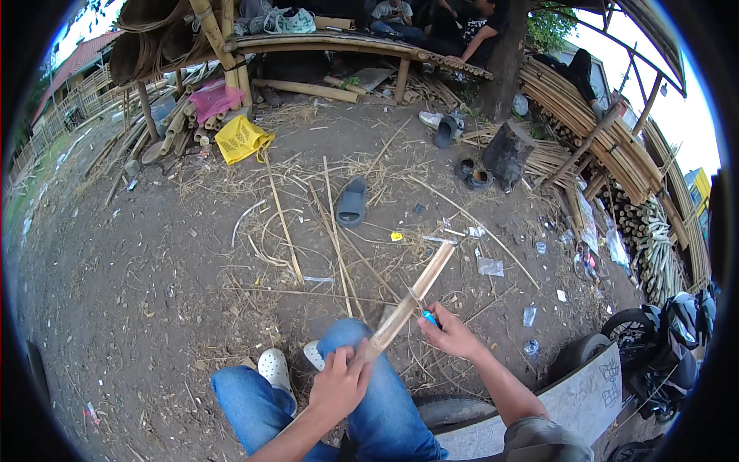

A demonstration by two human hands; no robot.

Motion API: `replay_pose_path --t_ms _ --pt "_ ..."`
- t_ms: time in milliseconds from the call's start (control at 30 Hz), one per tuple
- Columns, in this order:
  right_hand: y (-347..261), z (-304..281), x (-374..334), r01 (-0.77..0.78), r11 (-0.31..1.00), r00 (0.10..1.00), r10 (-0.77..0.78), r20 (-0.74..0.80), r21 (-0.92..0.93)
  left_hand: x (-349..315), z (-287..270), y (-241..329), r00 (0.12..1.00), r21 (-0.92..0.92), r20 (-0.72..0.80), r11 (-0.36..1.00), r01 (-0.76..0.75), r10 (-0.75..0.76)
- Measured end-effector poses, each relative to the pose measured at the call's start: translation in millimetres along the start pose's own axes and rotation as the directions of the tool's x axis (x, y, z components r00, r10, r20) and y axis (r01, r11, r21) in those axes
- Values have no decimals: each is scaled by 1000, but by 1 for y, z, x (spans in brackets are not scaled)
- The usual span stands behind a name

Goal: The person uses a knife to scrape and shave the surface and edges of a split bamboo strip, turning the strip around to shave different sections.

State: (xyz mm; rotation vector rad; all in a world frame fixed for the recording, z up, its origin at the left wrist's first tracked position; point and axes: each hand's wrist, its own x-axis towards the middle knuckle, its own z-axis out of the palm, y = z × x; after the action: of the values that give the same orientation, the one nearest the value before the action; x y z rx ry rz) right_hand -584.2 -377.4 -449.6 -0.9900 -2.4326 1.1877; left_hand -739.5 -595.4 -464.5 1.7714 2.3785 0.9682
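Observation:
A flat split bamboo piece (426, 280) slants across my raised right knee, pointing away and to the right. My left hand (339, 383) is closed on its near end, above my jeans (389, 404). A knife (429, 317) with a blue handle is gripped in my right hand (450, 336). Its thin blade reaches up to the bamboo's right edge, about halfway along, and seems to touch it. My fingers hide part of the handle.
On the littered dirt lie long thin bamboo strips (332, 231), a grey slide sandal (352, 202) and a yellow plastic bag (243, 139). A tree stump (508, 155) stands beyond. Stacked bamboo (593, 123) and a motorbike (654, 331) are at right. People (392, 17) sit on the far bamboo platform.

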Motion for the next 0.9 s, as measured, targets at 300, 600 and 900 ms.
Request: replay_pose_path --t_ms 300,600,900 --pt "-44 -66 32 32 985 846 -117 -520 -169 4 -7 -2 999 63 -17 997 -49 50" --pt "30 -57 67 -196 966 900 109 -423 -167 5 -2 1 992 192 123 980 -58 35" --pt "33 -25 74 -131 923 901 -42 -432 -363 3 1 -3 993 223 105 972 -75 53"
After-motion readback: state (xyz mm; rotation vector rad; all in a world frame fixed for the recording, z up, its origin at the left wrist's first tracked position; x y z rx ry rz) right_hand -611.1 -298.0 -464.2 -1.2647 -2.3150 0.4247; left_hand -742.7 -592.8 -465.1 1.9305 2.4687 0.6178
